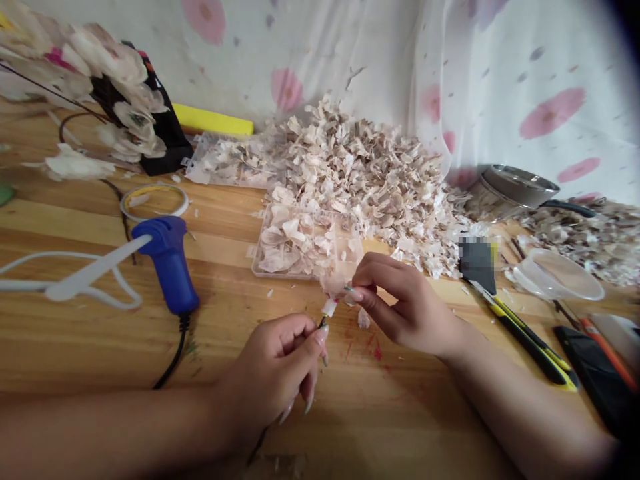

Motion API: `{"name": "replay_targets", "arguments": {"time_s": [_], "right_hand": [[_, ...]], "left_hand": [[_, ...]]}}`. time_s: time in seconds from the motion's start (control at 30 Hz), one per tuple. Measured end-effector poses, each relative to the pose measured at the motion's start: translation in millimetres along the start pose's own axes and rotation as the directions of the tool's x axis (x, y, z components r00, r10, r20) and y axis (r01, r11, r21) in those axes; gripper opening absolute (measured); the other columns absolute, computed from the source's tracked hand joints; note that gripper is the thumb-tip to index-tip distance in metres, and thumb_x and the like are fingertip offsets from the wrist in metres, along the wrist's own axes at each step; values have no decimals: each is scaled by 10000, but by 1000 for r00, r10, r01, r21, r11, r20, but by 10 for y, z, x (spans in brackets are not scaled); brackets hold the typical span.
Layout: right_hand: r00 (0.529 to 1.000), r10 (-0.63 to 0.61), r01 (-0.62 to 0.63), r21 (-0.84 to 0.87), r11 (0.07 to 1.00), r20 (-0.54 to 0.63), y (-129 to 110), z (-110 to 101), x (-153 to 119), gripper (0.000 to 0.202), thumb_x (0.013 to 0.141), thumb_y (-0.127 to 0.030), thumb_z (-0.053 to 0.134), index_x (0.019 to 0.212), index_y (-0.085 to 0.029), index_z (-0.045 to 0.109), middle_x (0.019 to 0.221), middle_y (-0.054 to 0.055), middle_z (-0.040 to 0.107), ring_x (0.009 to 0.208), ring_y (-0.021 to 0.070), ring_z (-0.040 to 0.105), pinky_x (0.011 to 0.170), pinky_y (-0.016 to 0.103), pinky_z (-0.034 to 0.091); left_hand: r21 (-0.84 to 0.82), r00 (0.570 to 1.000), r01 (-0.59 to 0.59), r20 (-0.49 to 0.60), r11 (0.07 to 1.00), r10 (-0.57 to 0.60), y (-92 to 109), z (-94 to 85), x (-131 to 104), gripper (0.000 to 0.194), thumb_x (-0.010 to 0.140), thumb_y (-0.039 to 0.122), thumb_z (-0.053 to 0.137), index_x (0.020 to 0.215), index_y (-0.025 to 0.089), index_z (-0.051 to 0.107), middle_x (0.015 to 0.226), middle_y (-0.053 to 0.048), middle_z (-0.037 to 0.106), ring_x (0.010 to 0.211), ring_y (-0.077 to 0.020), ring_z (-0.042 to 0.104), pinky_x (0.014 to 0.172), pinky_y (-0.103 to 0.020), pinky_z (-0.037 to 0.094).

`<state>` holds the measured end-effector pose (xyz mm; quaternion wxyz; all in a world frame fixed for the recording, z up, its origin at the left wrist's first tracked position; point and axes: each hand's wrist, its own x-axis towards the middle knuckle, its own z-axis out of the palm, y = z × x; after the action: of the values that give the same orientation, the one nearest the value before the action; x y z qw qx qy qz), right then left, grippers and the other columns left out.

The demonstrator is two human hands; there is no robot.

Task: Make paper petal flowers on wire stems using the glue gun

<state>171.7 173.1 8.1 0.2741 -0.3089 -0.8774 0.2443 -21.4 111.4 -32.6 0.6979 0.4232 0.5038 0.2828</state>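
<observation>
Near the centre of the head view, my left hand [285,370] is closed around a thin dark stem [257,445], whose lower end runs down below the fingers. A white piece with a bit of yellow beneath it tops the stem, and a pale, pinkish petal [336,283] stands above that. My right hand [400,303] pinches the petal at its right edge between thumb and forefinger. A small loose petal [364,319] lies on the table under the right hand. Just behind the hands sits a clear compartment box [257,263] with pale petals in it.
A big heap of dried petals [370,167] fills the back. To the left are a blue glue gun [173,267], a tape roll [131,215] and artificial flowers [133,127]. On the right lie a yellow-black cutter [530,340], a clear lid [565,275] and a dark phone-like object [593,373].
</observation>
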Motion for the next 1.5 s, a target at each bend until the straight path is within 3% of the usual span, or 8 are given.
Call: {"name": "replay_targets", "arguments": {"time_s": [0.3, 1.03, 1.27, 1.4, 1.5], "right_hand": [[998, -64, 66, -145, 987, 17, 17, 32, 30, 126, 952, -180, 479, 847, -175, 548, 788, 46, 526, 698, 160, 496, 606, 281, 412], [997, -81, 72, -288, 955, -19, 92, 50, 20, 124, 945, -165, 469, 845, -165, 542, 773, 37, 502, 673, 152, 480, 591, 274, 401], [987, -20, -28, -298, 954, -159, 137, 69, 7, 44, 945, -207, 519, 919, -184, 547, 831, 39, 548, 685, 140, 509, 605, 272, 418], [923, -134, 14, -314, 949, -361, 133, 59, -56, 77, 923, -133, 526, 941, -208, 535, 797, 24, 530, 700, 142, 515, 624, 282, 433], [896, -312, 168, -410, 897, -316, 108, 69, -150, 170, 889, -95, 535, 1027, -193, 538, 827, 47, 553, 726, 158, 537, 624, 298, 462]], "left_hand": [[25, 1000, -25, 11, 999, 25, 4, -5, 2, 325, 791, 476, 522, 594, 222, 481, 375, 49, 518, 247, -43, 306, 260, -144, 196], [45, 999, -35, 30, 998, 34, -9, -26, 21, 331, 813, 462, 518, 588, 223, 469, 380, 56, 521, 241, -37, 308, 253, -133, 192], [50, 1000, 3, 24, 999, -5, 7, -14, 9, 328, 798, 480, 513, 601, 222, 471, 379, 59, 521, 233, -32, 302, 252, -127, 194], [69, 1000, -7, 21, 998, 6, 9, -15, 2, 346, 808, 494, 509, 608, 214, 481, 387, 53, 528, 238, -30, 312, 255, -124, 196], [54, 1000, 2, 18, 999, -3, 3, -24, 10, 360, 804, 520, 511, 624, 209, 493, 387, 57, 524, 238, -29, 311, 256, -125, 207]]}}
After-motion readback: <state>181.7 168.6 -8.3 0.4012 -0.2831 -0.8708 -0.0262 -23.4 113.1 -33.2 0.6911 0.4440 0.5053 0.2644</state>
